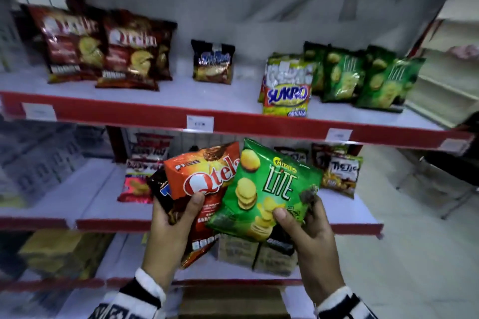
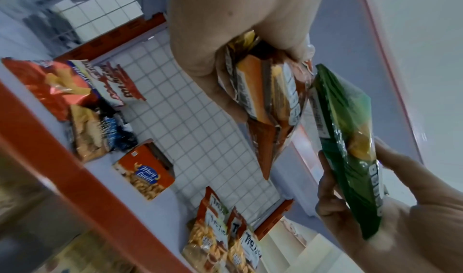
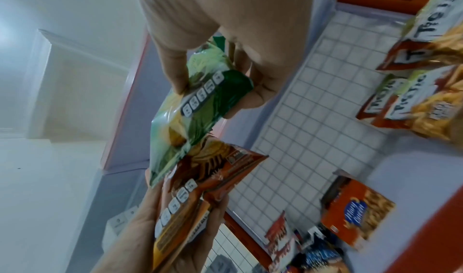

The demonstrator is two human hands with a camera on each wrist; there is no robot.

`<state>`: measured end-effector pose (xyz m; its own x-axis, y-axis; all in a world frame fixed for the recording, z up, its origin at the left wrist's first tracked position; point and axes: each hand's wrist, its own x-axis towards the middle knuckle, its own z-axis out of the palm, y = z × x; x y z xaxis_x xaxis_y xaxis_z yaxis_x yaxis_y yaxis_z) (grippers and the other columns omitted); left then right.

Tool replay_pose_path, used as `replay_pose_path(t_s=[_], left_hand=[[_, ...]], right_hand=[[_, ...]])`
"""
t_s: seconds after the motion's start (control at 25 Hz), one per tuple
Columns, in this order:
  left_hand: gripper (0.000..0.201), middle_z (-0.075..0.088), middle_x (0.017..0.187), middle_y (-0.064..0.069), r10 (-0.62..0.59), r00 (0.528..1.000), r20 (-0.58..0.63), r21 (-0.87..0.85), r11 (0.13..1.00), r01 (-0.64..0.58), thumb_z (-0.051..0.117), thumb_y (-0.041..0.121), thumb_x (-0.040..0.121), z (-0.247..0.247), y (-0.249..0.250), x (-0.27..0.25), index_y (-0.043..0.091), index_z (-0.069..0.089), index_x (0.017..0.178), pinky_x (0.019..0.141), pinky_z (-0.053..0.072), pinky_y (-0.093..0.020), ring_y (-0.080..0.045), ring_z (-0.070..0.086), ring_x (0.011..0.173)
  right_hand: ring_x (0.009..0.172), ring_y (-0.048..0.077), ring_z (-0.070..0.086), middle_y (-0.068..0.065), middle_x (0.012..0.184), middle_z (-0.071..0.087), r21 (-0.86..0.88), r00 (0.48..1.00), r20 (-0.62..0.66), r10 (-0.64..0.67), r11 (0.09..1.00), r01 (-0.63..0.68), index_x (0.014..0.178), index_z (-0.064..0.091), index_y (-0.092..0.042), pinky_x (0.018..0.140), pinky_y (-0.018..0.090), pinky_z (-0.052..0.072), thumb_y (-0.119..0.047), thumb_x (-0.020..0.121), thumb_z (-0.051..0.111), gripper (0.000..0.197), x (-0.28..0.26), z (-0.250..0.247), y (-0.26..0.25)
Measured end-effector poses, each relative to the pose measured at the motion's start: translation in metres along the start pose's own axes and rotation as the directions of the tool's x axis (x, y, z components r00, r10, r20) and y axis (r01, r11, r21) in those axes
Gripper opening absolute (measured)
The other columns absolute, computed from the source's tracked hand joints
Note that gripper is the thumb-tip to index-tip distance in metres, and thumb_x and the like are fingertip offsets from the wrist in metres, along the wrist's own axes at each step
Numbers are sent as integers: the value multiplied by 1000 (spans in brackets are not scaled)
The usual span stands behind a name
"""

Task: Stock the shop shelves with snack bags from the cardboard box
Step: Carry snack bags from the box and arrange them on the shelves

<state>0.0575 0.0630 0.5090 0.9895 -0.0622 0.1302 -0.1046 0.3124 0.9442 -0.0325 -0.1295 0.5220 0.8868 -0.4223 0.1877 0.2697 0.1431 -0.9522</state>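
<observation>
1. The right hand [image 1: 308, 225] pinches the lower right edge of the green Lite bag [image 1: 269, 189], thumb on the printed face and fingers [image 3: 258, 91] curled behind it.
2. The left hand [image 1: 173, 223] grips the orange Qtela bag [image 1: 207, 184] near its lower half, thumb on the front, with a dark bag [image 1: 162, 191] held in the same grasp behind and to the left.
3. The green bag overlaps the right edge of the orange bag and lies in front of it; its long axis runs up and slightly left, top edge away from the wrist.
4. Matching green Lite bags [image 1: 363, 77] stand at the far right of the upper shelf [image 1: 233, 122], above and to the right of the right hand, so that hand looks the better placed to lift it there.
5. Brown Qtela bags [image 1: 103, 46] stand at the upper shelf's far left, on the left hand's side.
6. The green bag is glossy, puffed and printed with round yellow chips.
</observation>
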Motion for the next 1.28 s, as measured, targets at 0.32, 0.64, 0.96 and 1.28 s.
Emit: replay_pose_path(t_s=[0.32,0.64,0.96,1.28], left_hand=[[68,66,116,12,171,982,80,48,983,-175,67,55,62,-7,84,28,38,49,125,90,51,-41,-13,65,103],[71,64,110,15,182,981,68,69,980,-186,64,63,59,-11,111,61,43,46,125,78,51,-33,-13,63,100],[69,64,113,8,179,984,11,57,982,-179,65,55,64,52,100,93,37,47,128,82,51,-38,-19,61,102],[72,63,108,1,140,990,-15,82,987,-138,61,50,67,130,74,87,27,46,133,79,47,-33,-17,60,92]], right_hand=[[100,18,69,-2,108,72,-46,980,27,-199,979,200,112,58,-22,79,31,58,-24,65,77,52,8,49,-70],[109,21,63,-1,115,67,-207,948,-89,-307,936,284,114,58,-26,91,40,53,-38,61,81,59,55,23,-124],[93,24,64,5,103,64,-458,869,-314,-382,863,214,106,53,-24,72,28,56,-21,72,80,43,195,-111,-193],[69,17,67,6,95,67,-752,966,-251,-68,642,-150,108,60,-19,64,29,57,-26,75,79,38,286,-162,-169]])
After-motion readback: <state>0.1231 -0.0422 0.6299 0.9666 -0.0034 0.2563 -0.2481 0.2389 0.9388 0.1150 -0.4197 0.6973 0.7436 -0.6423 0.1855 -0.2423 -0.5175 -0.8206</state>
